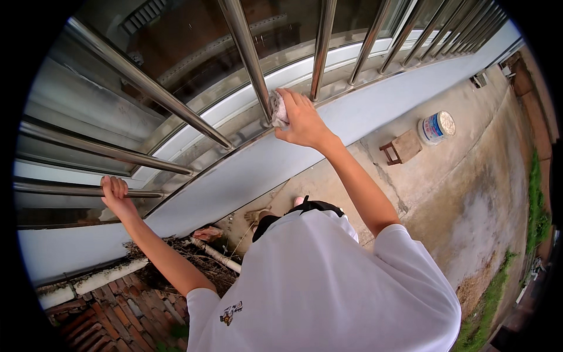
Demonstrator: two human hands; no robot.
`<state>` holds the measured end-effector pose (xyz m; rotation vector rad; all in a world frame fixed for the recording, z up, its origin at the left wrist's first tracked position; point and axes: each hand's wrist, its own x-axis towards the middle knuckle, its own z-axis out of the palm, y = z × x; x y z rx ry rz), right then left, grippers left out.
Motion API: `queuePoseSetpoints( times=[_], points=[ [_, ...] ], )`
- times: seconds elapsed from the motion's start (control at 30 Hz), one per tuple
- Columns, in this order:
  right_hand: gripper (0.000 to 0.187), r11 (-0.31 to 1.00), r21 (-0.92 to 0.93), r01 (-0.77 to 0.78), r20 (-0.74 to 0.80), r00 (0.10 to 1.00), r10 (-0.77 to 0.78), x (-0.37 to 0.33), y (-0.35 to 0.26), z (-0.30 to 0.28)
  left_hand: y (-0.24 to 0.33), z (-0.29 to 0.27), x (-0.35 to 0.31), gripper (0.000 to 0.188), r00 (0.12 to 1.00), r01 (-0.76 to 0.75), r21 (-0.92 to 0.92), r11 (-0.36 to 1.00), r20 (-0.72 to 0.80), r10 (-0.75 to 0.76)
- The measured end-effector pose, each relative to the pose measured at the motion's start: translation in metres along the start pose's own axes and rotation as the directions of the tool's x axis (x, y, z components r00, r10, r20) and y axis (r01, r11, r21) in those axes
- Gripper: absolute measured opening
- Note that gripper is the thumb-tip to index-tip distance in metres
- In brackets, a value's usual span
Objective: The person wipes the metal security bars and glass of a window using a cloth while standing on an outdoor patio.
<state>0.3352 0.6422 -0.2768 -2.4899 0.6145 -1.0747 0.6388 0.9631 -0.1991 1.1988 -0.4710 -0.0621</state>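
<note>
My right hand [303,120] is closed around a crumpled pale cloth [278,109]. The cloth is pressed against the lower end of a shiny metal window bar [251,58]. Over on the left, my left hand [115,191] wraps its fingers round another metal bar [64,188], close to where that bar meets the sill. Between my two hands stand more bars, among them a long slanting bar [152,89]. Behind them is the window glass [88,100] with its white frame. Part of the cloth is hidden under my right fingers.
A wooden stool [404,146] and a white-and-blue bucket [437,128] stand on the concrete ground to the right. Stacked bricks [126,308], dry twigs and a pale pipe [216,256] lie at the lower left. The white wall [234,188] runs below the sill.
</note>
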Motion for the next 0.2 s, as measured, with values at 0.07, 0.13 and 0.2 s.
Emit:
queuePoseSetpoints(
  times=[0.07, 0.13, 0.2],
  points=[
    [0.063, 0.999, 0.031, 0.041, -0.012, 0.999, -0.041, 0.002, 0.005, -0.004, -0.009, -0.011, 0.006, 0.028, 1.000, 0.002, -0.059, 0.998, 0.028, 0.000],
    [0.062, 0.996, 0.081, -0.031, 0.091, 0.996, 0.023, 0.010, 0.013, 0.003, -0.015, -0.014, 0.010, 0.031, 0.998, -0.008, -0.073, 0.997, 0.057, 0.012],
    [0.056, 0.991, 0.123, -0.048, 0.094, 0.995, 0.036, 0.011, 0.018, 0.007, -0.009, -0.011, 0.004, 0.033, 0.998, -0.005, -0.071, 0.997, 0.068, 0.010]
  ],
)
